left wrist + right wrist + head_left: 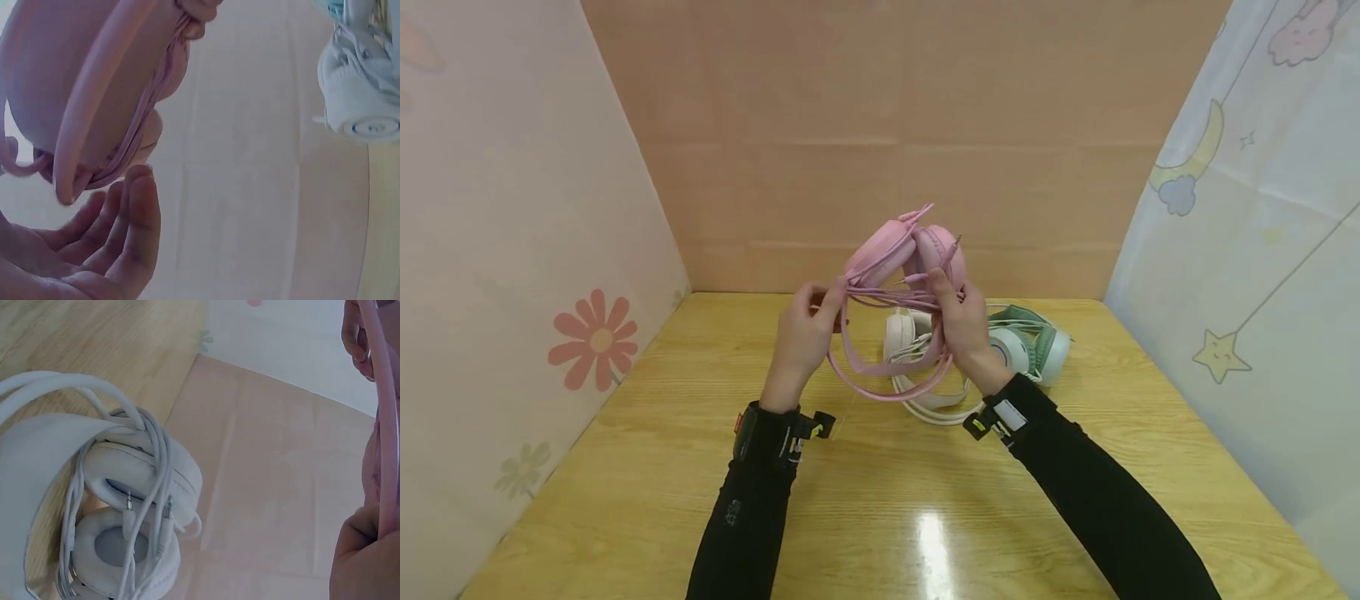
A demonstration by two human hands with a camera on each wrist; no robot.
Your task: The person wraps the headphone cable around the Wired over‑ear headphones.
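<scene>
In the head view, pink headphones (880, 254) are held up above the table, ear cups uppermost and headband hanging below. A bundled pink cable (887, 298) runs across them between the two hands. My right hand (964, 321) grips the cable and the band's right side, its thumb by the metal-tipped plugs. At the left side, my left hand (805, 337) holds the cable's end with thumb and fingers. Its curved fingers (134, 231) lie against the pink headphones in the left wrist view. The right wrist view shows only part of the right hand (369, 562) around the pink band.
White headphones (131, 550) with a wound cable lie on the wooden table (647, 467), behind the pink pair. Green and white headphones (1037, 342) lie to their right. A brown backdrop (895, 100) stands at the back, with patterned side panels (1240, 250).
</scene>
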